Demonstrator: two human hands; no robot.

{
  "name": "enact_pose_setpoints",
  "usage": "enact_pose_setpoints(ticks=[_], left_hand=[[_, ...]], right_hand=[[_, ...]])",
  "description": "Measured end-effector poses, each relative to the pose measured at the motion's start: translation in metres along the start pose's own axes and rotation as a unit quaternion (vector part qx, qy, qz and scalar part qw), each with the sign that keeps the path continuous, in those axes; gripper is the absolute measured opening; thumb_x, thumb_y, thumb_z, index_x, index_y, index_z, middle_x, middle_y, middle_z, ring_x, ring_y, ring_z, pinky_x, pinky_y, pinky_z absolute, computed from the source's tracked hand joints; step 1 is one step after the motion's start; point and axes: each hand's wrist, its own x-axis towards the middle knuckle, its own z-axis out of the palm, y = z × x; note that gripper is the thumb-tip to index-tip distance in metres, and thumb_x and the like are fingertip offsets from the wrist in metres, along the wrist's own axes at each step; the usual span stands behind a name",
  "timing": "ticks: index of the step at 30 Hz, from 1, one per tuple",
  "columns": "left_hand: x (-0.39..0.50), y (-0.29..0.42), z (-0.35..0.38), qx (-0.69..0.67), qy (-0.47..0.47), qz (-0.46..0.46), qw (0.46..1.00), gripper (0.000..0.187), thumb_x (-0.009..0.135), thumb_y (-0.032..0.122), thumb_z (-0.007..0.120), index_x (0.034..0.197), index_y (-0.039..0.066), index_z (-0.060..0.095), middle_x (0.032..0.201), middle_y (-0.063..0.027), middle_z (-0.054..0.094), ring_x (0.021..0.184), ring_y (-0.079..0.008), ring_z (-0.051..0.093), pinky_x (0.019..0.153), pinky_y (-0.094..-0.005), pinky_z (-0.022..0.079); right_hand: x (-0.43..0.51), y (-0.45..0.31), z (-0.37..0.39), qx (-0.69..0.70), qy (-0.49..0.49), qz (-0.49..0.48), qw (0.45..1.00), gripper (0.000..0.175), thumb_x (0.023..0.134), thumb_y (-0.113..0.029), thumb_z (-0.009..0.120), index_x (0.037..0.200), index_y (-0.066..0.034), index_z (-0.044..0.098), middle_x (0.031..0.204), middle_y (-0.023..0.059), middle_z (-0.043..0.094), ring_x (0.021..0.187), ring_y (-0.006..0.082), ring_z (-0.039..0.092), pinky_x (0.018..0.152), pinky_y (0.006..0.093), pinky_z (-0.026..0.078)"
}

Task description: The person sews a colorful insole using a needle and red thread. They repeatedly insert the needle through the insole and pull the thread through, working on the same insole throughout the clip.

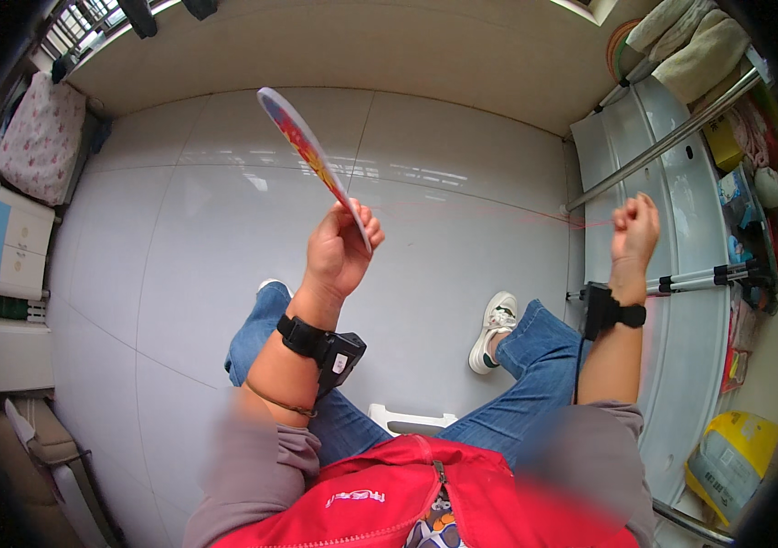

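Note:
My left hand point(335, 250) grips the lower edge of a thin, flat panel point(303, 147) with a rounded end. The panel stands tilted and nearly edge-on, so its white border and red, yellow and blue surface show only as a narrow strip. Far to the right, my right hand point(636, 222) is raised with its fingers pinched together. From those fingers a fine red thread point(587, 225) stretches left towards the panel, faint against the floor. Whether a needle sits in the pinch is too small to tell.
A metal shelf rack point(683, 205) with a steel pole stands close by my right arm, holding boxes and a yellow-and-grey package point(735, 466). White drawers point(17, 243) and a flowered cloth cover point(43, 140) line the left. A white stool point(413, 419) shows between my legs.

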Motion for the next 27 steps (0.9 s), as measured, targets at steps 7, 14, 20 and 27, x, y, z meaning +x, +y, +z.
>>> enact_pose_setpoints(ticks=[7, 14, 20, 27], left_hand=[[-0.005, -0.013, 0.021, -0.106, -0.127, -0.122, 0.979, 0.024, 0.09, 0.026, 0.046, 0.089, 0.003, 0.053, 0.066, -0.0044, 0.045, 0.054, -0.0143, 0.041, 0.05, -0.0268, 0.033], [-0.011, -0.018, 0.035, -0.134, -0.14, -0.189, 0.963, 0.04, 0.093, 0.038, 0.042, 0.109, 0.002, 0.052, 0.068, -0.0049, 0.049, 0.05, -0.0114, 0.039, 0.048, -0.0237, 0.031], [-0.014, -0.017, 0.033, -0.146, -0.132, -0.208, 0.958, 0.04, 0.093, 0.036, 0.044, 0.113, 0.002, 0.049, 0.072, -0.0054, 0.054, 0.051, -0.0097, 0.04, 0.047, -0.0211, 0.032], [-0.014, -0.017, 0.031, -0.149, -0.137, -0.206, 0.957, 0.04, 0.091, 0.036, 0.049, 0.113, 0.001, 0.047, 0.075, -0.0086, 0.056, 0.054, -0.0099, 0.046, 0.044, -0.0186, 0.036]], right_hand=[[-0.12, 0.002, 0.097, -0.206, -0.349, -0.07, 0.912, 0.003, 0.089, -0.005, 0.059, 0.091, -0.0048, 0.06, 0.082, 0.0002, 0.055, 0.071, 0.0088, 0.053, 0.066, 0.0206, 0.043], [-0.188, 0.005, 0.136, -0.245, -0.469, -0.171, 0.831, 0.005, 0.079, -0.001, 0.063, 0.084, -0.0038, 0.062, 0.077, 0.009, 0.054, 0.07, 0.0229, 0.055, 0.063, 0.0321, 0.044], [-0.195, 0.013, 0.142, -0.249, -0.472, -0.218, 0.817, 0.008, 0.078, 0.002, 0.064, 0.084, -0.0029, 0.063, 0.077, 0.0083, 0.056, 0.067, 0.0202, 0.056, 0.059, 0.03, 0.046], [-0.198, 0.011, 0.144, -0.264, -0.472, -0.213, 0.814, 0.005, 0.077, -0.002, 0.064, 0.08, -0.0041, 0.061, 0.075, 0.0106, 0.054, 0.073, 0.028, 0.055, 0.066, 0.0364, 0.045]])
